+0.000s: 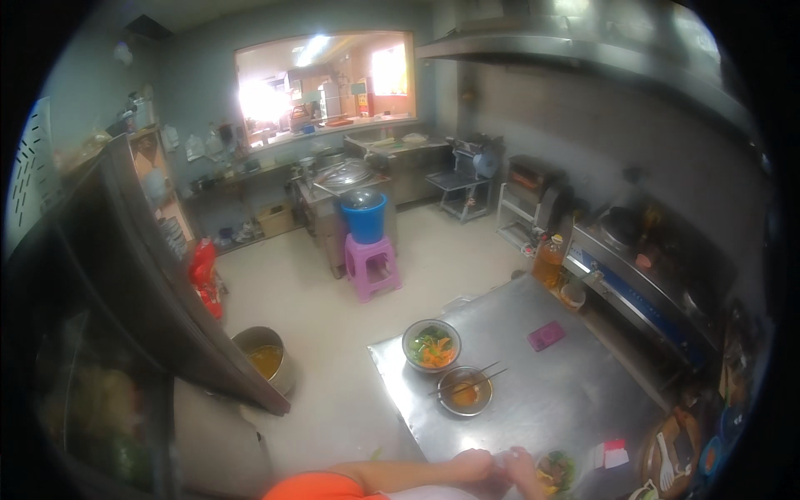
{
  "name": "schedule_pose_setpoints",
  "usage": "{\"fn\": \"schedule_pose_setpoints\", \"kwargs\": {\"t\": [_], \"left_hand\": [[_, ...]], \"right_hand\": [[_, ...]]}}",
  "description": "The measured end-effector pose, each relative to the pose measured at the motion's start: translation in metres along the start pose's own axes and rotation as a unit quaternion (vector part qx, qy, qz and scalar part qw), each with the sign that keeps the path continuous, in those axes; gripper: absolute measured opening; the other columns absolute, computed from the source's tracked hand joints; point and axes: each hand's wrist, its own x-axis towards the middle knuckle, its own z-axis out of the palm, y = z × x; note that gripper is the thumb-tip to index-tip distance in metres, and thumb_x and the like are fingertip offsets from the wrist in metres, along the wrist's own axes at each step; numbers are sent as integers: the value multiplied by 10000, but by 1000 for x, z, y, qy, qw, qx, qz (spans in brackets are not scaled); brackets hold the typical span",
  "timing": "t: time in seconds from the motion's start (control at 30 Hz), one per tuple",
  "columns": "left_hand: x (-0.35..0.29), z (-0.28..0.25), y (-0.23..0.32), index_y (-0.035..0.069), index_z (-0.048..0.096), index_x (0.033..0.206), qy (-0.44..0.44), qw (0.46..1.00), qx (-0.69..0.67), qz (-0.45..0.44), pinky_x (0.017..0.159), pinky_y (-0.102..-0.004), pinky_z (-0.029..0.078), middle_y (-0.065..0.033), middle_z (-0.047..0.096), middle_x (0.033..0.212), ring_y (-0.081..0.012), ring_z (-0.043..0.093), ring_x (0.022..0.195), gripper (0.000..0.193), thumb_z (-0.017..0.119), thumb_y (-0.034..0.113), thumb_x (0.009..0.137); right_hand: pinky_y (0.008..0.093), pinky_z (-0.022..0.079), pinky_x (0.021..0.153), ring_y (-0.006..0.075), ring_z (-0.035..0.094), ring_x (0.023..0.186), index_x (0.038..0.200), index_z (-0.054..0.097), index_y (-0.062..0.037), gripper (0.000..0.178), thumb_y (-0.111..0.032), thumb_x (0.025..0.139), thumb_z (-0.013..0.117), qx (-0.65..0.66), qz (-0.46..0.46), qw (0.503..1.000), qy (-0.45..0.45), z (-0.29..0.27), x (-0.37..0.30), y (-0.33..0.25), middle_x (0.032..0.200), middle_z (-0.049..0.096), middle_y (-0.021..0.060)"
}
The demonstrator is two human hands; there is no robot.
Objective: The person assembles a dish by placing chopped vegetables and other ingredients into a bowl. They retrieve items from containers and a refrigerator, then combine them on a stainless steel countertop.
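My left hand (473, 465) is closed, its forearm coming in from an orange sleeve at the lower edge. Close beside it, my right hand (522, 468) is also closed, fingers bent. Something pale and perhaps see-through shows between the two hands, too blurred to name. Just right of my right hand sits a bowl of mixed green and brownish food (557, 473), partly cut off. Farther forward on the steel table (508, 358) stands a metal bowl of greens and orange strips (432, 347). Chopsticks (467, 382) lie across another metal bowl (465, 397) with yellow-orange liquid.
A pink phone-like object (547, 336) and a red-and-white packet (615, 452) lie on the table. Right stands a stove (633, 275) with an oil jug (548, 260). Ahead, a blue bucket (364, 218) tops a purple stool (372, 267). A pot (279, 367) sits on the floor left.
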Motion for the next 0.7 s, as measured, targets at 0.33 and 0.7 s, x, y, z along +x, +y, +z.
{"fn": "schedule_pose_setpoints", "kwargs": {"t": [0.33, 0.7], "left_hand": [[12, -43, 40, 31, 659, 900, -139, 849, -492, -135, 628, -310, 472, -75, 651, 762, -170, 612, 703, 279, 558, 290, 876], [-8, -71, 1, 101, 380, 1435, -121, 984, -86, 100, 846, -432, 484, -225, 636, 1084, -377, 611, 988, 772, 698, 397, 796]], "right_hand": [[426, 519, 787, 326, 673, 864, 1000, 675, -130, 339, -412, 882, 529, -171, -57, 975, -127, -29, -34, -1, 935, 701, 152], [487, 502, 689, 343, 665, 740, 837, 691, -38, 353, -357, 888, 549, -81, -163, 973, -140, -17, -34, -21, 791, 678, 178]]}}
